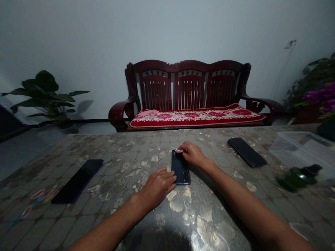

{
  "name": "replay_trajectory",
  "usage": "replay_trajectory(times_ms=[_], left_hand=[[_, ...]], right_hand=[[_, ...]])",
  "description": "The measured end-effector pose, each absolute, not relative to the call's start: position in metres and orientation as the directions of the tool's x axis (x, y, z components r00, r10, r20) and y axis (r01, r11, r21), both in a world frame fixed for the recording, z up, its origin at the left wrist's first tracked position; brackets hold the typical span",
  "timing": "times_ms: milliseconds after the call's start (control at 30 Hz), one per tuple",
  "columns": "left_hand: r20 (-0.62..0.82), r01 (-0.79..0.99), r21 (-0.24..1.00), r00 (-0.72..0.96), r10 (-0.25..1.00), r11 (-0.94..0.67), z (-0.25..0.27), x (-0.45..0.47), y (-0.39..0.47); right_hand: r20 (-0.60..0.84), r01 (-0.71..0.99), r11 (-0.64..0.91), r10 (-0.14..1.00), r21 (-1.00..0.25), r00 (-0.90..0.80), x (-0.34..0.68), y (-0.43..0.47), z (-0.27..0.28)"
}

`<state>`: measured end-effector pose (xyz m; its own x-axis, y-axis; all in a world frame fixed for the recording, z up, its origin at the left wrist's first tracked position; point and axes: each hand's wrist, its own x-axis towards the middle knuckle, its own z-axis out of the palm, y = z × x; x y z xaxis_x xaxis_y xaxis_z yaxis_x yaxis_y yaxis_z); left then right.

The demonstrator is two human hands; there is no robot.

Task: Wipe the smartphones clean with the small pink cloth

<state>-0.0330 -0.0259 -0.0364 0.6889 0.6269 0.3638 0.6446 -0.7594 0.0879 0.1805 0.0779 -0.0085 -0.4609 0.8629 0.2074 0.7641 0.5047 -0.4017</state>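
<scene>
A dark blue smartphone [180,169] lies face down in the middle of the table, its camera block at the near right corner. My left hand [160,184] holds the phone's near left edge, fingertips on the side and back. At the far end, my right hand [192,153] is closed on a small pink cloth [179,150] that touches the phone's back. The right palm covers part of the phone's right edge.
On the left lies another phone [78,181], beside colourful hair ties [43,195]. To the right are a black phone [246,152], a green bottle [297,178] and a clear plastic box [285,148]. A wooden bench [190,66] stands beyond the table [110,223].
</scene>
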Motion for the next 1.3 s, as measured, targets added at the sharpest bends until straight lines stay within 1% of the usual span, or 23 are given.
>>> replay_trajectory(times_ms=[100,267,367,533,600,733,833,900,967,1033,1133,1300], left_hand=[[0.353,0.652,0.089,0.686,0.636,-0.753,-0.036,-0.033,-0.026],[0.329,0.661,0.087,0.687,0.648,-0.745,-0.032,-0.032,-0.027],[0.316,0.661,0.087,0.691,0.650,-0.745,-0.031,-0.032,-0.027],[0.350,0.660,0.083,0.682,0.641,-0.747,-0.035,-0.032,-0.026],[0.353,0.661,0.079,0.682,0.641,-0.746,-0.035,-0.033,-0.026],[0.341,0.661,0.083,0.685,0.644,-0.746,-0.034,-0.033,-0.026],[0.333,0.662,0.081,0.686,0.647,-0.745,-0.033,-0.032,-0.026],[0.325,0.665,0.078,0.687,0.649,-0.743,-0.032,-0.032,-0.026],[0.318,0.669,0.077,0.686,0.654,-0.739,-0.032,-0.031,-0.026],[0.317,0.671,0.079,0.684,0.657,-0.737,-0.031,-0.031,-0.027],[0.322,0.669,0.082,0.684,0.655,-0.739,-0.031,-0.031,-0.027],[0.347,0.669,0.053,0.684,0.642,-0.742,-0.032,-0.032,-0.027]], right_hand=[[0.212,0.788,0.481,0.877,-0.383,-0.432,0.174,0.083,-0.013],[0.178,0.745,0.563,0.824,-0.357,-0.538,0.167,0.072,-0.011],[0.144,0.736,0.573,0.814,-0.361,-0.563,0.167,0.070,-0.007],[0.193,0.784,0.504,0.863,-0.362,-0.466,0.164,0.084,-0.010],[0.203,0.789,0.505,0.863,-0.349,-0.462,0.163,0.088,-0.013],[0.192,0.736,0.599,0.799,-0.316,-0.569,0.163,0.083,-0.013],[0.171,0.658,0.679,0.727,-0.325,-0.665,0.168,0.075,-0.009],[0.163,0.633,0.700,0.703,-0.330,-0.692,0.173,0.073,-0.007],[0.173,0.663,0.676,0.730,-0.322,-0.661,0.181,0.073,-0.007],[0.194,0.713,0.624,0.780,-0.321,-0.595,0.188,0.073,-0.009],[0.213,0.714,0.598,0.800,-0.365,-0.561,0.199,0.068,-0.011],[0.212,0.561,0.673,0.710,-0.482,-0.671,0.209,0.050,-0.012]])
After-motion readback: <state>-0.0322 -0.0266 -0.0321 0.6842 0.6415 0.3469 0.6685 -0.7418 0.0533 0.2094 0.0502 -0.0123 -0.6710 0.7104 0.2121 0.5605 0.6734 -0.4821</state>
